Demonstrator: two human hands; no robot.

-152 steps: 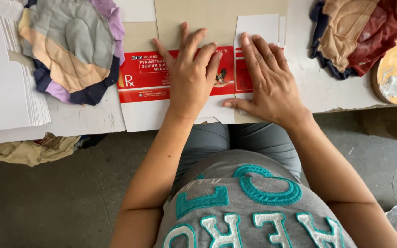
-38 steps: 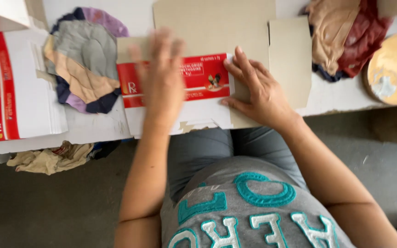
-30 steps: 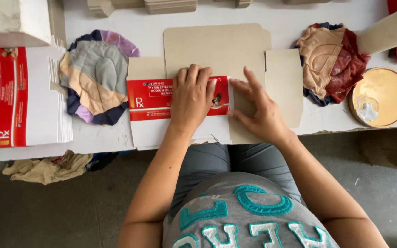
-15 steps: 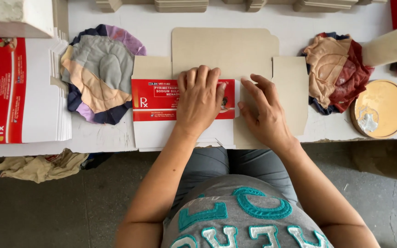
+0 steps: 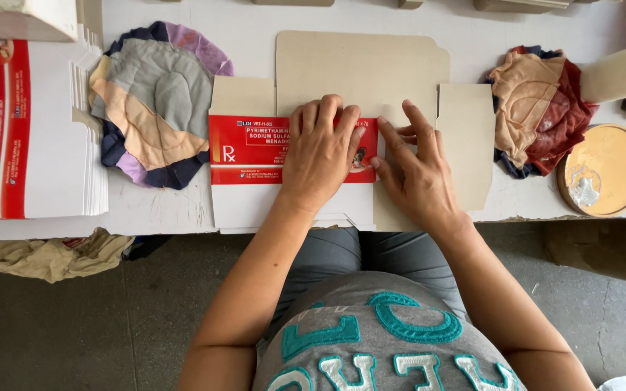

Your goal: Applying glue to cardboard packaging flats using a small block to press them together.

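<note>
A flat, unfolded carton blank lies on the white worktable, directly in front of the person and at the table's near edge. Its folded-over part shows a red printed band above a white strip; the rest shows bare grey-brown board, with a large panel reaching away from the person and a narrower flap out to the right. The red band's long axis runs left to right, parallel to the table's near edge, and its print reads upright from the person's side.

The left hand lies palm down on the right half of the red band, fingers straight and close together, pointing away from the body, pressing flat and gripping nothing. The right hand rests just right of it on the grey-brown board, fingers spread and extended, the thumb tip touching the band's right end; it also clasps nothing.

Left of the carton blank, touching its upper left corner, sits a patchwork cloth pad. Further left is a stack of flat red and white cartons. Right of the carton blank lies a second cloth pad in tan and dark red, and beyond it a round shallow yellow dish. Below the table edge, left of the carton blank, a crumpled beige rag hangs.
</note>
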